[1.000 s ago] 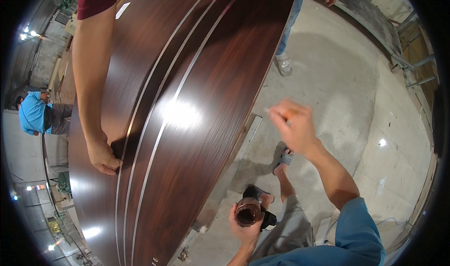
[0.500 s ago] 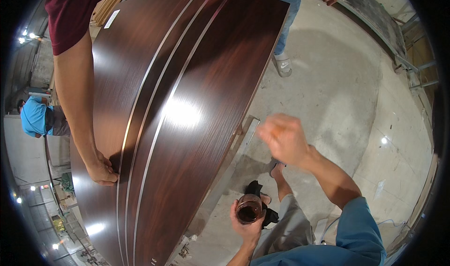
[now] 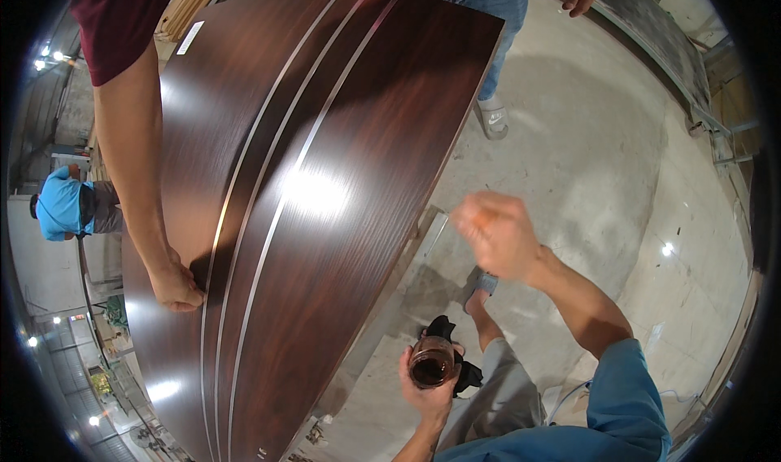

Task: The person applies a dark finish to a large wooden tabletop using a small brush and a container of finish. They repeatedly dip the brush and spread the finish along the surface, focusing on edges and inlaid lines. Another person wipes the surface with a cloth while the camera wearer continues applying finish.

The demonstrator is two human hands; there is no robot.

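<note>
Our left hand (image 3: 426, 398) was wrapped around a clear, round glass jar (image 3: 431, 366) of dark liquid, just off the right edge of a glossy, dark red-brown wood-grain panel (image 3: 366, 210). Our right hand (image 3: 498, 234) hung curled above the grey concrete floor (image 3: 586, 169); blur kept us from telling whether it pinched anything. We judged the step to be handling the liquid beside the panel, the next move calling for a level jar. Three thin silver lines ran along the panel, and a co-worker's hand (image 3: 176, 287) touched the leftmost.
</note>
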